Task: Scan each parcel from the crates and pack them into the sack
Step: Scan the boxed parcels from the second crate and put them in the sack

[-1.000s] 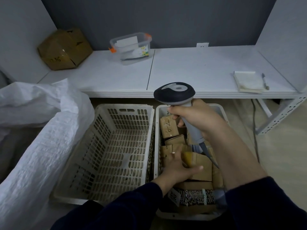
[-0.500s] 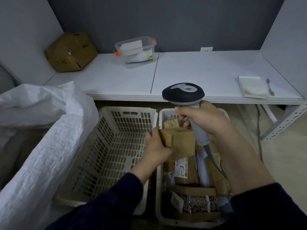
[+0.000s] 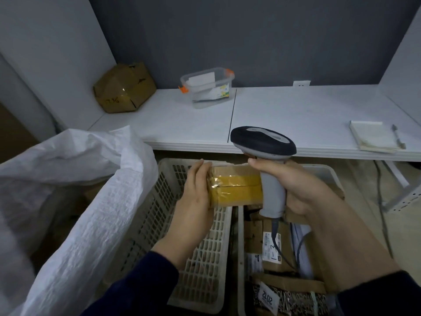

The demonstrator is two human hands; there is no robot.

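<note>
My left hand [image 3: 196,192] grips the left end of a brown cardboard parcel [image 3: 237,187] wrapped in yellow tape, holding it up above the two crates. My right hand [image 3: 300,188] grips the grey handle of a barcode scanner [image 3: 264,142], whose dark head sits just above the parcel's right end. The right crate [image 3: 328,169] holds several cardboard parcels [image 3: 271,245] with labels. The left white crate [image 3: 200,270] shows only its mesh floor. The white woven sack [image 3: 75,201] stands open at the left.
A white table [image 3: 284,115] runs across the back, carrying a crumpled cardboard box [image 3: 124,88], a clear plastic tub [image 3: 207,86] and a notepad with a pen [image 3: 373,136]. The scanner's cable [image 3: 280,247] trails down over the right crate. A table leg [image 3: 401,201] stands at the right.
My left hand went from reaching into the right crate to lifting a parcel up and turning its taped side toward me. The scanner in my right hand stays above it.
</note>
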